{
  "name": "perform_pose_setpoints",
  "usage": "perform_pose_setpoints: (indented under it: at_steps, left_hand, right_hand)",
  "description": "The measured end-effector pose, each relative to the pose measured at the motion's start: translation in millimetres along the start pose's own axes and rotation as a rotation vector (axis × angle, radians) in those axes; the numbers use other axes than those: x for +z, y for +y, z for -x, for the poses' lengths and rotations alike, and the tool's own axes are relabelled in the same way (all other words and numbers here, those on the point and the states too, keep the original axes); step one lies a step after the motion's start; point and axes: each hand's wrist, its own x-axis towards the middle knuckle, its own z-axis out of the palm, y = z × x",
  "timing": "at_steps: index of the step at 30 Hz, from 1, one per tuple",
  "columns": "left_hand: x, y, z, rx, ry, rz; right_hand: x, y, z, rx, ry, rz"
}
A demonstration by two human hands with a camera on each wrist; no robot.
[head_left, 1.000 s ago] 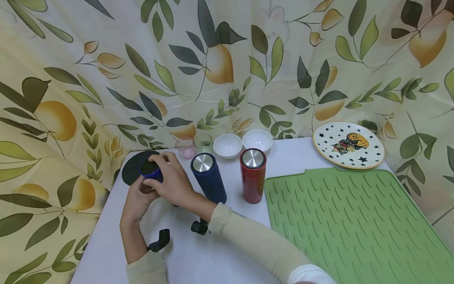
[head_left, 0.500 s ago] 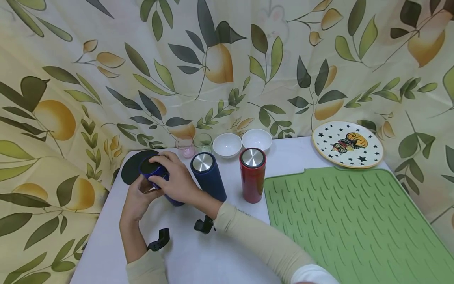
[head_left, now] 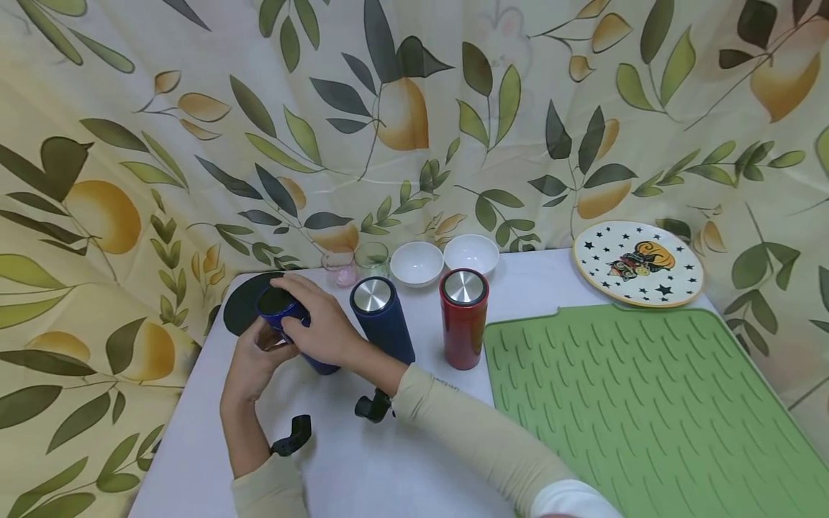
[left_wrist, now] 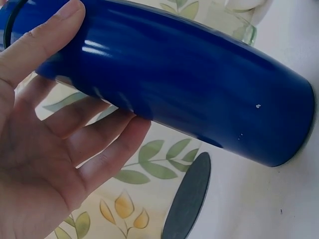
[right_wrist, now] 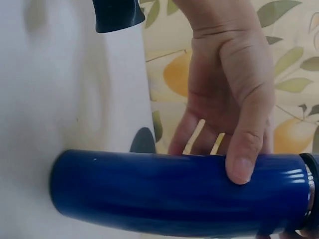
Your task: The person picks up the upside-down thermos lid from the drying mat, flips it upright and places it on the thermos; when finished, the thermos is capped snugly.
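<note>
A glossy blue thermos bottle (left_wrist: 189,69) stands on the white table, its black top (head_left: 276,301) showing between the hands in the head view. My left hand (head_left: 251,370) grips the upper body, thumb on one side and fingers on the other, as the left wrist view shows. My right hand (head_left: 327,324) grips the top end, its fingers reaching over the rim and its thumb on the near side. In the right wrist view, only slivers of the right fingers show at the lower edge; the left thumb (right_wrist: 241,164) lies on the bottle.
Close to the right hand stand a navy bottle (head_left: 383,324) and a red bottle (head_left: 463,324). Behind are two small glasses (head_left: 371,260) and two white bowls (head_left: 417,265). A black round mat (head_left: 239,306) lies left, a green mat (head_left: 635,388) right, below a patterned plate (head_left: 637,265).
Over the last second my right hand has turned and shifted slightly right at the bottle's top, uncovering its lower body in the head view. My left hand has stayed in place.
</note>
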Motion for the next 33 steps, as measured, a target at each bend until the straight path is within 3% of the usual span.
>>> perform_pose_setpoints:
  at_steps: [10, 16, 22, 25, 30, 33]
  left_hand:
    - [0.1, 9.8, 2.2, -0.003, -0.027, 0.023]
    - [3.8, 24.0, 5.0, -0.001, -0.024, 0.02]
    - [4.6, 23.1, 4.4, 0.012, -0.036, 0.04]
    - [3.7, 21.9, 4.3, 0.007, -0.027, 0.037]
    - [3.3, 22.1, 4.9, -0.014, -0.004, 0.029]
    - [3.5, 21.9, 5.5, -0.025, 0.008, 0.025]
  right_hand:
    - [8, 0, 0, 0.071, 0.108, 0.112]
    - [-2, 2, -2, 0.034, 0.018, 0.01]
    - [-7, 4, -6, -0.012, -0.06, -0.107]
    - [-3, 2, -5, 0.02, -0.009, -0.021]
    - [10, -2, -2, 0.024, 0.119, 0.28]
    - [13, -4, 0, 0.039, 0.146, 0.374]
